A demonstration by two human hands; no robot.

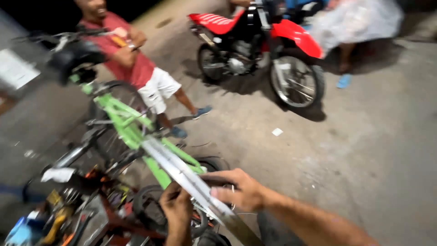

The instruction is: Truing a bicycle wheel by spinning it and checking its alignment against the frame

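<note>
Both hands work at the green bicycle frame (127, 125) — the right hand (241, 189) clamped around its pale tube, the left hand (176, 207) pinching just beneath — the bicycle seemingly mid-repair, tools (59, 218) scattered beside it.

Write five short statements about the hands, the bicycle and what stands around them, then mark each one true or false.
1. The bicycle frame is bright green. True.
2. The right hand rests on the silver bar of the bicycle. True.
3. The motorcycle behind is blue. False: it is red and black.
4. The left hand lies flat on the ground, far from the bicycle. False: it is raised at the bar, beside the right hand.
5. A person in a red shirt and white shorts stands beyond the bicycle. True.
</note>
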